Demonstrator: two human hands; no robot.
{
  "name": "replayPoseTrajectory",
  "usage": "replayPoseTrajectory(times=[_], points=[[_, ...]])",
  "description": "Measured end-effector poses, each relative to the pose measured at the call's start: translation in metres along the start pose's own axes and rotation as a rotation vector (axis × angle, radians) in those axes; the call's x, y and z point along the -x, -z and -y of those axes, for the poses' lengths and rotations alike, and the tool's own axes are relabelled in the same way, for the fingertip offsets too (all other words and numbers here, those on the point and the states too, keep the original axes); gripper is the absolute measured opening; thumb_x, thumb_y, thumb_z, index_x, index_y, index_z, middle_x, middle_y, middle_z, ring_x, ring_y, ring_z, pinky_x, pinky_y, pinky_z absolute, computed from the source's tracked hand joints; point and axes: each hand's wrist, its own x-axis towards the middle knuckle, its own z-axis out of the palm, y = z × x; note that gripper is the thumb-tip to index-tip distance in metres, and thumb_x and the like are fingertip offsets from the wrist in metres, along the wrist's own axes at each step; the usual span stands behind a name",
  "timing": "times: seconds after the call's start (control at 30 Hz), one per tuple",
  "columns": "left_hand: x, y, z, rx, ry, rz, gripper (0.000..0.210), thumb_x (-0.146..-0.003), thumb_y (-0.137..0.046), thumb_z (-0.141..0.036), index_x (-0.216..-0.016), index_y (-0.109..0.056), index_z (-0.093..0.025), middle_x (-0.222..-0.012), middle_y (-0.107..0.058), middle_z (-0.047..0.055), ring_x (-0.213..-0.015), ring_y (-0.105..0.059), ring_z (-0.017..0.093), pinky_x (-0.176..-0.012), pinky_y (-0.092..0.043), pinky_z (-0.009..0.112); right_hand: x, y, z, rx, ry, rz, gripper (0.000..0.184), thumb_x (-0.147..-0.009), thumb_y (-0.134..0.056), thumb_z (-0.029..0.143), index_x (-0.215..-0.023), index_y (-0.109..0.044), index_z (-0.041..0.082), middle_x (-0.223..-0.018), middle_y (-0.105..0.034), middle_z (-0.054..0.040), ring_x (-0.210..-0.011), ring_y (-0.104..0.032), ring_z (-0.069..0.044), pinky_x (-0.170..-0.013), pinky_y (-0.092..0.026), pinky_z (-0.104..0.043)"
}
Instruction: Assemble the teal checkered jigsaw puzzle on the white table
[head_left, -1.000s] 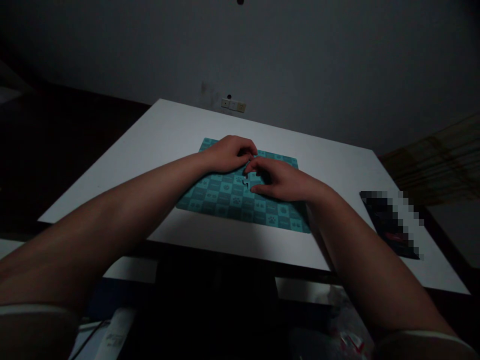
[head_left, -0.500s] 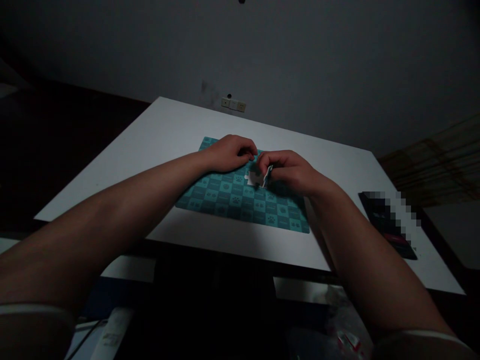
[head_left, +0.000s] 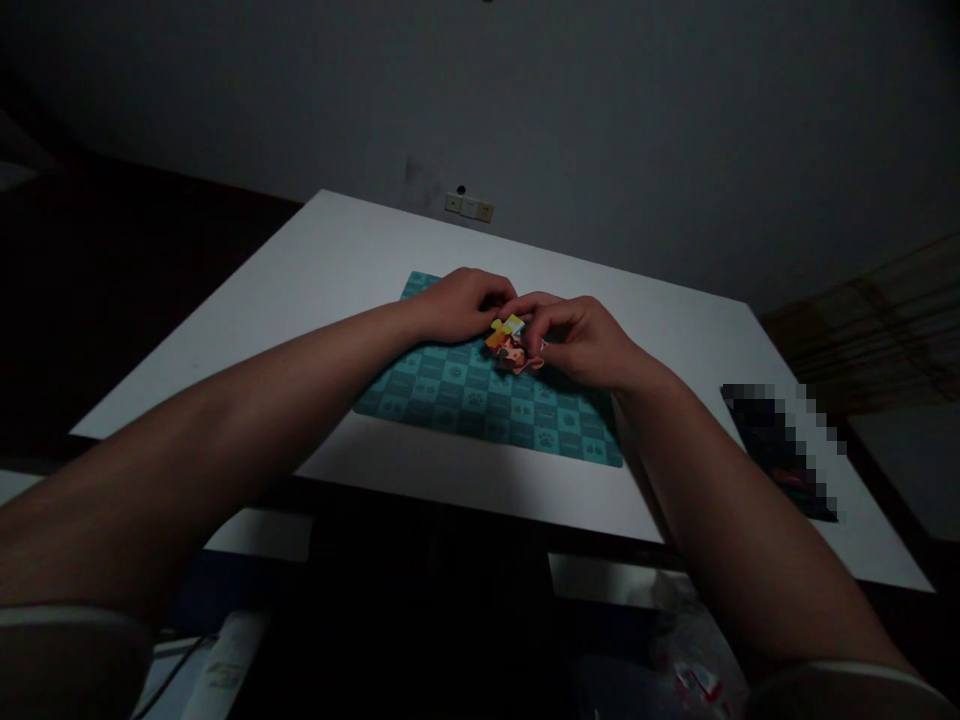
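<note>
Fingers point(head_left: 541, 322) of both hands pinch the puzzle piece point(head_left: 511, 345).

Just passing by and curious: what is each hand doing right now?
Left hand: curled on the teal mat, fingertips by the puzzle piece.
Right hand: closed on the puzzle piece.

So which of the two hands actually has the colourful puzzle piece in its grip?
The right hand: its fingertips pinch the puzzle piece, tilted picture-side up over the teal mat. The left hand rests curled beside it.
</note>
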Motion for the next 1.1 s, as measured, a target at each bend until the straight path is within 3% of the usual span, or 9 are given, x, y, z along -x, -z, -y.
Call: replayPoseTrajectory(times=[0.23,0.43,0.63,0.83,1.0,1.1], points=[[-0.0001,0.0005,0.0015,-0.036,-0.015,0.004,0.028,-0.103,-0.075,-0.021,-0.122,-0.096,-0.021,-0.113,-0.094,0.007,-0.105,-0.085,0.033,-0.096,-0.057,0.040,0.0020,0.0027,-0.0006,0.068,0.001,0.018,0.028,-0.090,-0.113,0.047,-0.080,-0.091,0.034,-0.155,-0.090,-0.0091,-0.145,-0.083,-0.040,-0.139,-0.061,-0.063],[-0.0009,0.0001,0.0027,0.002,-0.028,0.008,0.025,-0.108,-0.077,-0.025,-0.125,-0.095,-0.021,-0.115,-0.095,0.006,-0.106,-0.086,0.031,-0.098,-0.058,0.040,0.0022,0.0004,0.0050,0.080,-0.009,0.060,0.032,-0.095,-0.109,0.045,-0.073,-0.088,0.034,-0.146,-0.090,-0.0096,-0.141,-0.084,-0.038,-0.134,-0.064,-0.059],[-0.0003,0.0003,0.0015,0.023,-0.019,0.012,0.025,-0.111,-0.079,-0.027,-0.128,-0.097,-0.021,-0.119,-0.097,0.008,-0.111,-0.088,0.033,-0.099,-0.061,0.038,0.0019,-0.0013,0.0068,0.111,-0.069,0.063,0.043,-0.095,-0.108,0.052,-0.068,-0.081,0.033,-0.139,-0.092,-0.0094,-0.124,-0.086,-0.036,-0.128,-0.069,-0.062],[-0.0007,-0.0018,0.0041,0.022,-0.030,0.002,0.027,-0.112,-0.078,-0.031,-0.130,-0.095,-0.021,-0.121,-0.097,0.007,-0.112,-0.089,0.033,-0.102,-0.061,0.041,0.0009,0.0003,0.0053,0.114,-0.004,0.077,0.026,-0.091,-0.110,0.043,-0.078,-0.088,0.034,-0.144,-0.092,-0.0091,-0.135,-0.085,-0.040,-0.132,-0.066,-0.063],[-0.0008,-0.0008,0.0041,-0.007,-0.043,0.004,0.033,-0.108,-0.075,-0.022,-0.133,-0.096,-0.020,-0.122,-0.097,0.007,-0.114,-0.089,0.032,-0.106,-0.062,0.040,0.0017,-0.0036,0.0073,0.051,-0.082,0.070,0.029,-0.092,-0.108,0.047,-0.089,-0.083,0.032,-0.115,-0.091,-0.0063,-0.109,-0.085,-0.034,-0.111,-0.071,-0.056],[0.0002,0.0006,0.0025,-0.020,-0.046,0.007,0.035,-0.109,-0.073,-0.020,-0.135,-0.097,-0.019,-0.122,-0.097,0.009,-0.114,-0.089,0.033,-0.107,-0.062,0.041,0.0034,-0.0052,0.0090,0.095,-0.135,-0.011,0.028,-0.093,-0.104,0.043,-0.098,-0.079,0.031,-0.096,-0.078,-0.0002,-0.088,-0.072,-0.028,-0.086,-0.061,-0.045]])
